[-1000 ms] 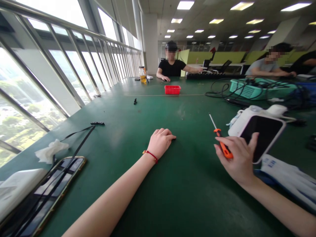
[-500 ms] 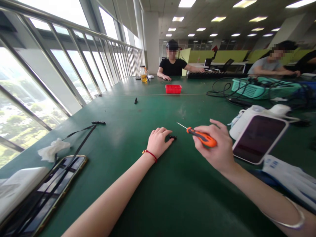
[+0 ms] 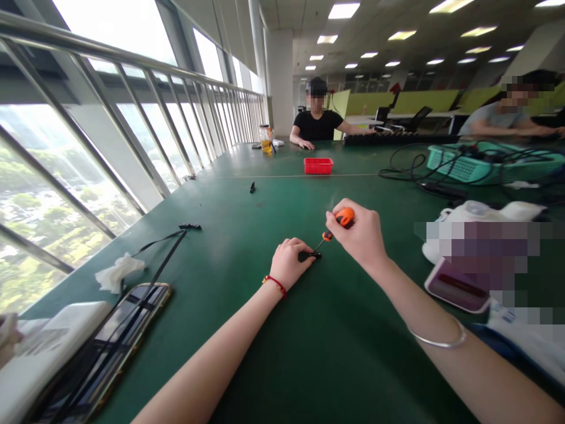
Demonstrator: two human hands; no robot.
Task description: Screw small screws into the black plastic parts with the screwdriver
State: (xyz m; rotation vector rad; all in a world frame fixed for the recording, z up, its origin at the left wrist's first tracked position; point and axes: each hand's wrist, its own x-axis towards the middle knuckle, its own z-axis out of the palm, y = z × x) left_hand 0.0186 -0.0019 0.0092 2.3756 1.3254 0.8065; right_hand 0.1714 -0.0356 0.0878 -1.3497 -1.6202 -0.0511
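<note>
My left hand (image 3: 290,261) rests on the green table and pinches a small black part (image 3: 314,255) between thumb and forefinger; its exact kind is too small to tell. My right hand (image 3: 359,232) is wrapped round the orange and black handle of a screwdriver (image 3: 345,217). The screwdriver is tilted, its thin metal shaft pointing down and left. Its tip reaches the black part beside my left fingertips; whether it sits in a screw cannot be seen.
Leftward lie a phone (image 3: 132,318) with black straps over it, crumpled tissue (image 3: 119,272) and a white box (image 3: 66,335). A red tray (image 3: 318,166) stands ahead, near a seated person (image 3: 316,121). A teal basket (image 3: 459,167) with cables and a white bottle (image 3: 474,221) are rightward.
My right hand has moved left and turned the screwdriver from nearly level to pointing down, bringing its tip to the black part. My left hand keeps its pinch. The camera view has shifted slightly.
</note>
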